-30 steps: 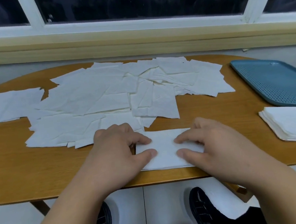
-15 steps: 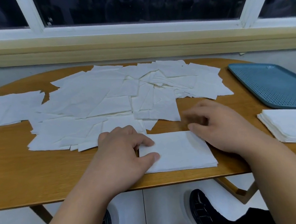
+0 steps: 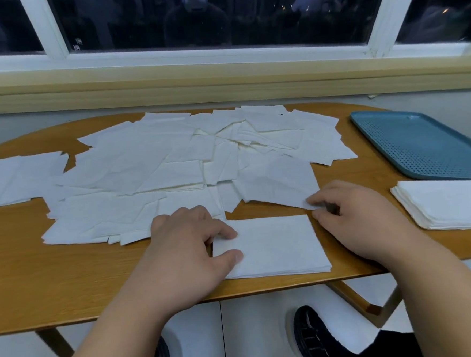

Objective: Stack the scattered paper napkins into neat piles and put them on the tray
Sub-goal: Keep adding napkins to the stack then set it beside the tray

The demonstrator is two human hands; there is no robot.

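Right hand (image 3: 354, 220) has shifted to pinch a loose napkin (image 3: 279, 183); left hand (image 3: 189, 245) presses the pile (image 3: 278, 247) on the wooden table (image 3: 68, 273).

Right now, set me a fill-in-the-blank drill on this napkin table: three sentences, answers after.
The right hand pinches a loose napkin by its ____.
The left hand rests on the ____ end of the small pile.
The tray is coloured ____.
Missing words: corner; left; blue.
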